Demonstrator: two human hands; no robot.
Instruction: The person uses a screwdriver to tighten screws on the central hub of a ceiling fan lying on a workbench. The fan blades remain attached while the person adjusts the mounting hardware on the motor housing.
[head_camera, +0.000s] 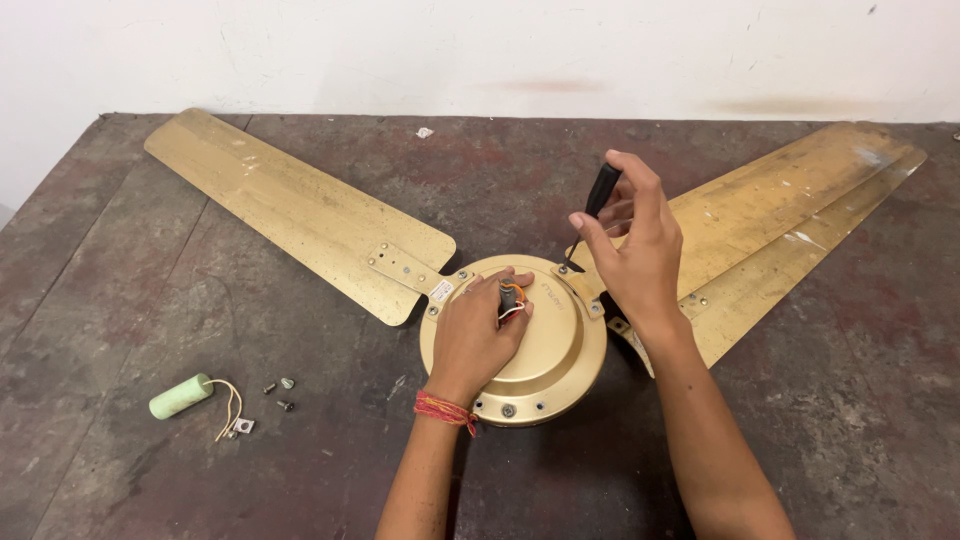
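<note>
Bracing the gold fan motor (545, 350) with left hand (480, 335) wrapped around its shaft (510, 296), right hand (630, 245) fingers pinching a screwdriver (598, 195) upright over a rim screw

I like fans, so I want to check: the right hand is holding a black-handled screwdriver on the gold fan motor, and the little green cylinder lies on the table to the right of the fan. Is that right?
Not quite. The head view shows the green cylinder lying left of the fan motor, near some loose screws. The rest holds: the right hand holds the black-handled screwdriver on it.

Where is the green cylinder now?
The green cylinder lies on the table, on the left side of the head view, beside three loose screws, left of the left hand.
</note>
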